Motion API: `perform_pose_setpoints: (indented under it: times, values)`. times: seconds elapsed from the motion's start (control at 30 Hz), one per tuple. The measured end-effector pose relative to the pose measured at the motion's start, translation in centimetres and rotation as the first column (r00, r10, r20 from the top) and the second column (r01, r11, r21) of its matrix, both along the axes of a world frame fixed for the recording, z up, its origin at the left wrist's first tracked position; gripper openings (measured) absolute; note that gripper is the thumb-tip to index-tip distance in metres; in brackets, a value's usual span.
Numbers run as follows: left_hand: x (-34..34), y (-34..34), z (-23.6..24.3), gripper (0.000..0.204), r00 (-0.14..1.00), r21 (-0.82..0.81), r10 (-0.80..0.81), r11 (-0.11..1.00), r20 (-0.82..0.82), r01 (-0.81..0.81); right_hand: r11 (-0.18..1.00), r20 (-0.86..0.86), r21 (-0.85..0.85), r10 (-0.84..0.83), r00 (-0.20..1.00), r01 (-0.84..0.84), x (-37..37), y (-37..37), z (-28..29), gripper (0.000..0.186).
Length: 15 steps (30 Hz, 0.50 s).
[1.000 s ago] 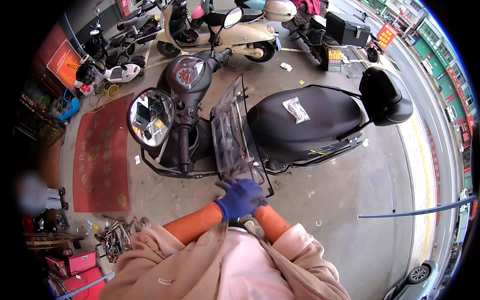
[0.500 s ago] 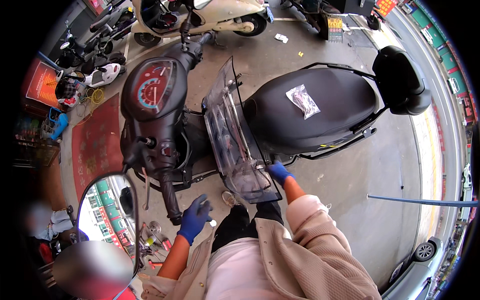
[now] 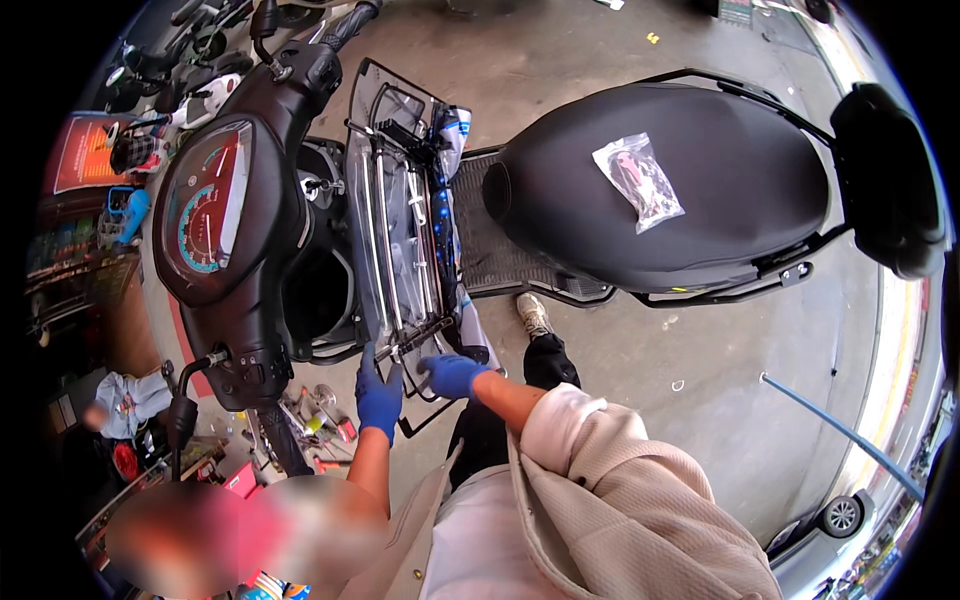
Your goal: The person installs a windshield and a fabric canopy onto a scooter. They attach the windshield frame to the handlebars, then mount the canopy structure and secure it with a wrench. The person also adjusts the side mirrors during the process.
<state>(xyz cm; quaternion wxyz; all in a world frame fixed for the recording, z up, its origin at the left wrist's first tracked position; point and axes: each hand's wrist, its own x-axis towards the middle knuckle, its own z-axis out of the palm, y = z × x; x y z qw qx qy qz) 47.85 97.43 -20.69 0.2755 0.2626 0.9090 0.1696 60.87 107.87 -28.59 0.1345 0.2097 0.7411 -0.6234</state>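
Observation:
A black scooter has a speedometer (image 3: pixel 205 205), a handlebar at left and a seat (image 3: pixel 650 200) at right, with a clear plastic bag of small parts (image 3: pixel 635 180) on it. Between them lies a clear windshield assembly (image 3: pixel 395 240) with metal rods, a black frame and blue-patterned material. My left hand (image 3: pixel 380 395), in a blue glove, reaches to its lower end with fingers extended and apart. My right hand (image 3: pixel 450 376), also gloved, is beside it at that end, fingers curled; what they hold is unclear. My shoe (image 3: pixel 533 315) stands beside the footboard.
Parked scooters (image 3: pixel 200 95) line the upper left. Tools and parts (image 3: pixel 320 420) lie on the floor at lower left, near a person (image 3: pixel 130 405). A backrest (image 3: pixel 890 180) stands at the right. A blue pole (image 3: pixel 840 435) and a car wheel (image 3: pixel 842 515) are at lower right.
Since earlier frames, my view has moved closer over the scooter. My hands, spread apart half a second ago, are now close together at the assembly's lower end. Blue-patterned material now shows beside it.

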Motion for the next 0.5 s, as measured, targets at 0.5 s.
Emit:
perform_pose_setpoints:
  times: [0.5]
  values:
    - [0.1,1.4,-5.4,0.026,0.922,0.112,0.356,0.920,0.154,-0.374,0.971,0.505,0.183,-0.225,0.833,0.152,10.1,13.4,-12.2,0.043]
